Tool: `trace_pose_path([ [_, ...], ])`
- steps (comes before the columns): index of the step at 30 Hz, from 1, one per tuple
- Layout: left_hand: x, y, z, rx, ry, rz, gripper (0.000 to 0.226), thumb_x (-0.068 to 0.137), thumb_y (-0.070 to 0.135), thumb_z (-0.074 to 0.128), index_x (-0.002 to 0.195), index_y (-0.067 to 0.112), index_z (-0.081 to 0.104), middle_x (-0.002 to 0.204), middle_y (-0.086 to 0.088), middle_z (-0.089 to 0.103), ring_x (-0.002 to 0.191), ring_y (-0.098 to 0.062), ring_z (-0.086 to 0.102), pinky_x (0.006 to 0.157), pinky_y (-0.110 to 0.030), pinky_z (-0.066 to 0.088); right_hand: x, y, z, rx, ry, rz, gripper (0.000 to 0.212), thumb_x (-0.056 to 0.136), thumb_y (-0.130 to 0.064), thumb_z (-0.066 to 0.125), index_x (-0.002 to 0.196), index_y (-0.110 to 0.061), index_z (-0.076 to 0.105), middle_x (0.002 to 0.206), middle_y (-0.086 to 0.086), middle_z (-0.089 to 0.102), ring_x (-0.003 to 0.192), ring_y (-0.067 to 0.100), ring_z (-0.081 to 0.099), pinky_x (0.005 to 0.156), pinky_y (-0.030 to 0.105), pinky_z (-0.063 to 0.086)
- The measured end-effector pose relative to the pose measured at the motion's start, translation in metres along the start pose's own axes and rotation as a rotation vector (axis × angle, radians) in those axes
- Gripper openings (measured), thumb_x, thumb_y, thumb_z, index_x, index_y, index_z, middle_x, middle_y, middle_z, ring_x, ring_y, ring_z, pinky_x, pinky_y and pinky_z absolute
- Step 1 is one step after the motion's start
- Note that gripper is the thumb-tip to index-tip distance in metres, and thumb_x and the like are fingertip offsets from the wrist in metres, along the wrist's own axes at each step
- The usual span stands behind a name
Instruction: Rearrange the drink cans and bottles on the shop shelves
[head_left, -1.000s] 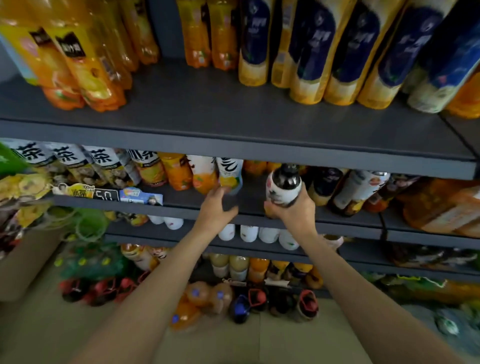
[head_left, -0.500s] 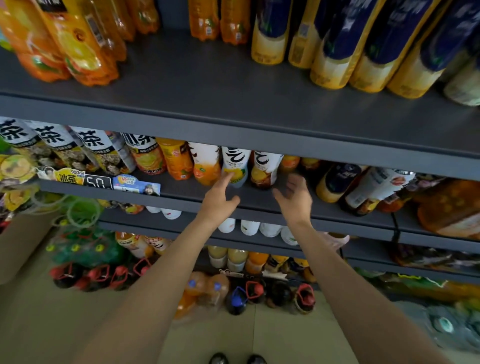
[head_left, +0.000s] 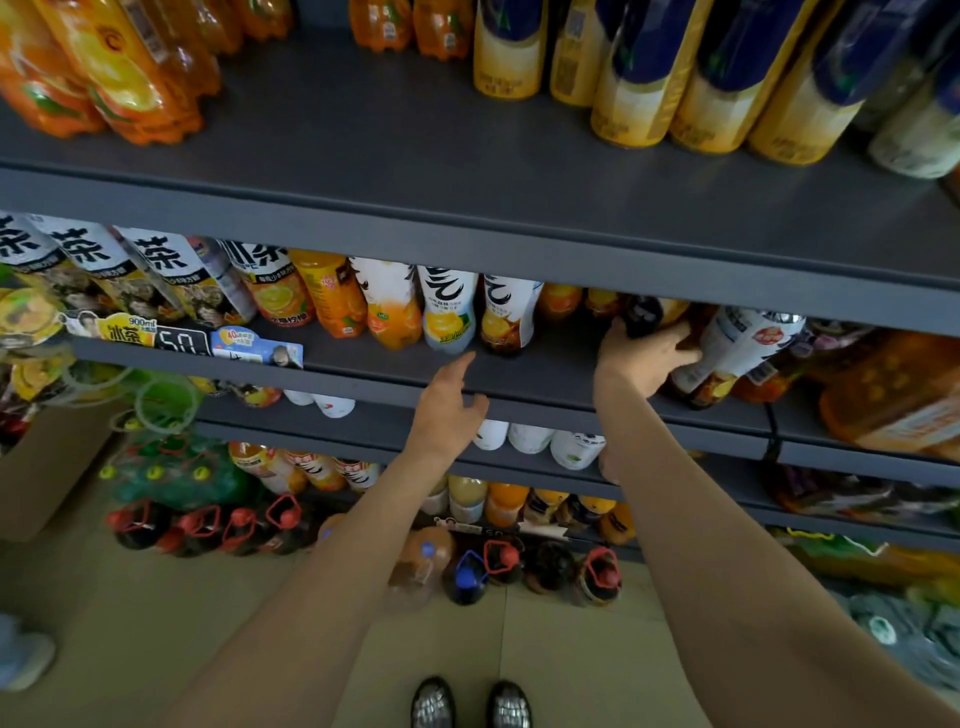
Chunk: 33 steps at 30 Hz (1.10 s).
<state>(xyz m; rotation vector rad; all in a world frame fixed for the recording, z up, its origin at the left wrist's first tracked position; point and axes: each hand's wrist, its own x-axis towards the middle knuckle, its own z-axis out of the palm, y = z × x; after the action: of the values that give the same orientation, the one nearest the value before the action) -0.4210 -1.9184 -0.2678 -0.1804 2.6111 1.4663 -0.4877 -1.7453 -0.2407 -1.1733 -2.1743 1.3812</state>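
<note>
Head view: looks down a dark grey shop shelf unit, with both bare arms reaching in.
Right hand: reaches to the right on the second shelf and curls its fingers round a dark bottle that stands just left of a white-label bottle. Half a second ago this hand was open and held nothing, nearer the middle of the shelf.
Left hand: open, fingers loosely spread, holding nothing, over the front edge of the second shelf, below the white-and-yellow bottles. It has dropped a little from where it was, close under those bottles.
Placed bottle: white label, dark base, upright at the right end of that row; a second ago the right hand held one like it, and it has kept this spot since half a second ago.
Left of row: tea bottles and an orange bottle.
Top shelf: orange bottles on the left, blue-and-yellow bottles on the right.
Floor: large capped bottles near the unit, and the person's shoes at the near edge.
</note>
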Motion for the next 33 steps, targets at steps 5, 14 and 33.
trace_pose_path([
  [5, -0.011, 0.002, 0.002, 0.003, 0.058, 0.032, 0.051, 0.093, 0.004, 0.048, 0.142, 0.011, 0.035, 0.144, -0.007, 0.039, 0.127, -0.02, 0.044, 0.095, -0.023, 0.037, -0.002, 0.003, 0.002, -0.081, -0.022, -0.052, 0.072, 0.079, -0.034, 0.071, 0.135, -0.007, 0.035, 0.138, 0.017, 0.028, 0.122, 0.036, 0.039, 0.093, 0.043, 0.043],
  [14, -0.057, 0.022, -0.007, 0.009, 0.277, 0.17, 0.046, 0.088, 0.003, 0.055, 0.132, 0.009, 0.042, 0.122, -0.004, 0.055, 0.096, -0.011, 0.057, 0.088, -0.03, 0.047, -0.04, 0.041, -0.096, -0.184, -0.502, -0.493, 0.059, 0.071, -0.022, 0.08, 0.116, -0.002, 0.047, 0.108, 0.01, 0.063, 0.101, 0.024, 0.058, 0.074, 0.025, 0.042],
  [33, -0.014, 0.152, -0.087, -0.08, 0.267, 0.529, 0.048, 0.088, 0.006, 0.055, 0.134, 0.012, 0.04, 0.12, -0.003, 0.056, 0.109, -0.011, 0.053, 0.094, -0.025, 0.043, -0.077, -0.151, -0.119, 0.143, -0.474, -0.977, 0.05, 0.078, -0.03, 0.074, 0.115, -0.004, 0.051, 0.109, 0.004, 0.064, 0.099, 0.014, 0.059, 0.077, 0.017, 0.046],
])
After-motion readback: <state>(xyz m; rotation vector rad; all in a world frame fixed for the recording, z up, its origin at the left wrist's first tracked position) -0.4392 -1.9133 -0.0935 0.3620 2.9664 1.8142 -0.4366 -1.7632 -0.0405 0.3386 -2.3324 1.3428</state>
